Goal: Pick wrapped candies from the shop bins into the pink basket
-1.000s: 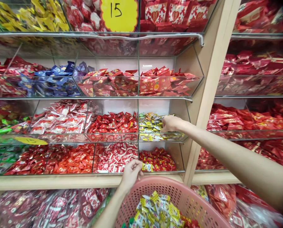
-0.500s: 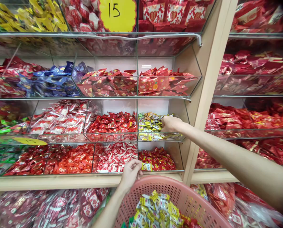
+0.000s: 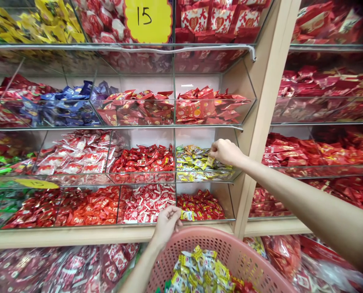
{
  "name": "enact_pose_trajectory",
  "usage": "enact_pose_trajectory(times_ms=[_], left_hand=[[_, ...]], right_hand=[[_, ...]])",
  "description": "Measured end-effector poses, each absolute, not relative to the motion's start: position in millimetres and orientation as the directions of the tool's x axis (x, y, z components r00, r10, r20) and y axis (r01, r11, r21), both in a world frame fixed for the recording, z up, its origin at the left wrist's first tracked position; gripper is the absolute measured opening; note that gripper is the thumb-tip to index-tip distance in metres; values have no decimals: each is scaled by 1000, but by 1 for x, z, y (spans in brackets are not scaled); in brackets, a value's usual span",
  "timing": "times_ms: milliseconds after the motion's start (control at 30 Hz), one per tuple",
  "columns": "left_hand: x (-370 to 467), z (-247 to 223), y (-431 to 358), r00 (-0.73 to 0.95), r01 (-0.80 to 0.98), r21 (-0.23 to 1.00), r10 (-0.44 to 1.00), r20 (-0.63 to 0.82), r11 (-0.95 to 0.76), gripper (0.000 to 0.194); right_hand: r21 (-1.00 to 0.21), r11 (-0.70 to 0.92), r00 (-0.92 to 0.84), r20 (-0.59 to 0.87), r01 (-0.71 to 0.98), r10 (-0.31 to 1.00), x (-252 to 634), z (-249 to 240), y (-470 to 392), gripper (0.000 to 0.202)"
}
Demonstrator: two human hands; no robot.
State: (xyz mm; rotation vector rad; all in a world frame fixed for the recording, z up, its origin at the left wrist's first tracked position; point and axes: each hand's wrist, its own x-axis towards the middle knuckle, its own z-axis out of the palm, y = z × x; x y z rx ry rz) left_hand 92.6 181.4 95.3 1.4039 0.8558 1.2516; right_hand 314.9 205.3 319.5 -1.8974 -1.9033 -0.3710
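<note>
My right hand is closed in a pinch just above a bin of small yellow-and-white wrapped candies. A yellow candy wrapper shows under its fingertips. Lower down, my left hand is closed at the far rim of a pink perforated plastic basket; its fingers curl at the rim and are partly hidden. A single yellow-and-white candy lies beside its thumb, at the front of a bin of red candies. Inside the basket is a heap of yellow-and-white candies, with some red ones at the right.
Clear dividers and front panels separate the shelf bins, including red candies and blue packets. A wooden upright stands right of the bins. A yellow price sign hangs above. Bagged sweets lie under the bottom ledge.
My right hand has lifted slightly out of the yellow candy bin, and a yellow wrapper now shows at its fingertips. My left hand and the basket stay nearly in place.
</note>
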Motion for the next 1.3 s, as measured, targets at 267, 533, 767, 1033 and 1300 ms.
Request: enact_pose_trajectory(times_ms=[267, 533, 767, 1033, 1300], left_hand=[[92, 96, 181, 209, -113, 970, 950, 233, -213, 30], [93, 99, 180, 193, -117, 969, 952, 236, -216, 28], [94, 99, 180, 201, -127, 969, 952, 233, -210, 26], [94, 99, 180, 207, -102, 975, 955, 214, -197, 26], [95, 100, 179, 187, -91, 977, 961, 206, -192, 26]], right_hand=[[-656, 469, -15, 573, 591, 819, 329, 316, 175, 34], [-928, 266, -79, 254, 262, 964, 322, 295, 139, 35], [-996, -76, -109, -70, -46, 992, 323, 212, 113, 26], [-971, 133, -250, 80, 201, 965, 311, 119, 88, 30], [-713, 454, -395, 264, 534, 880, 302, 92, 84, 21]])
